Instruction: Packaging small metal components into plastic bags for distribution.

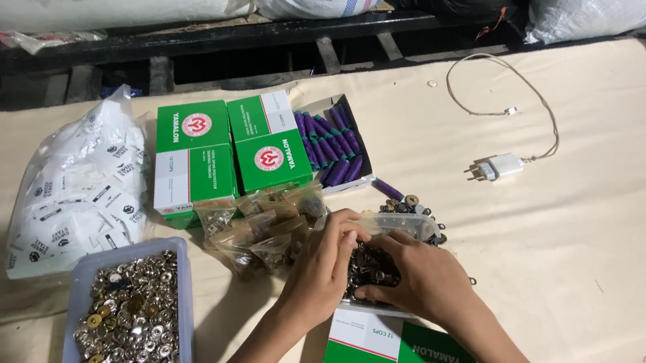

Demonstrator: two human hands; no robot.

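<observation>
Both hands, left hand (323, 264) and right hand (420, 278), grip a clear bag of dark metal bits (374, 261) mid-tabletop (594, 231), between green boxes (231, 153); open cloth lies rightward.

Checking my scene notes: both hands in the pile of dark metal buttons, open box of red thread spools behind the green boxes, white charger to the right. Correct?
One thing is off: the thread spools in the open cardboard box are purple, not red, as the head view shows. The rest holds: left hand and right hand are in the pile of dark metal buttons, the box sits behind the green cardboard boxes, and the white charger lies to the right.
</observation>
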